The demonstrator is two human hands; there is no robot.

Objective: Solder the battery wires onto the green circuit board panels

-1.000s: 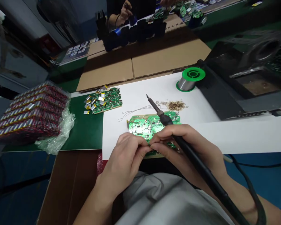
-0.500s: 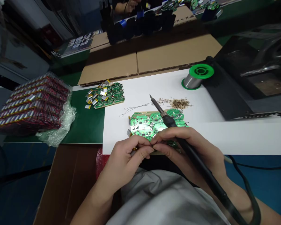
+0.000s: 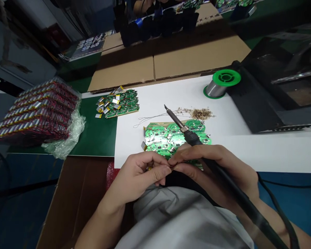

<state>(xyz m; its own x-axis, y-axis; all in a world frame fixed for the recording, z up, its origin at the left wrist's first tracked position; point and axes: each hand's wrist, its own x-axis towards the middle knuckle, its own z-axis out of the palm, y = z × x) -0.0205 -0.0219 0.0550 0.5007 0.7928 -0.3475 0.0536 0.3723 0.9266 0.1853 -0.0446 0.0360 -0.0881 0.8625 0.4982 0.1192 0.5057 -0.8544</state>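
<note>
My right hand (image 3: 217, 166) has a soldering iron (image 3: 223, 178) lying across it, its bare tip pointing up and left over the green circuit boards (image 3: 159, 136). The thumb and forefinger of that hand also pinch at a thin dark-red wire (image 3: 173, 165). Meeting them at the near edge of the boards, my left hand (image 3: 142, 176) is closed with its thumb and forefinger on the same wire. A bit of yellow (image 3: 149, 168) shows between the left fingers; the rest of that piece is hidden. Small silver battery cells (image 3: 144, 145) stick out at the boards' left side.
A solder spool (image 3: 217, 86) stands at the back right beside a black box-like holder (image 3: 259, 100). Brown crumbs (image 3: 200, 114) and thin wires lie behind the boards. At left are more boards with loose cells (image 3: 116, 103) and a stack of wired batteries (image 3: 38, 110). Cardboard (image 3: 197, 57) lies behind.
Both hands have shifted slightly, the right one a little to the right and down with the soldering iron. The fingertips stay together, and the dark-red wire shows more clearly between them.
</note>
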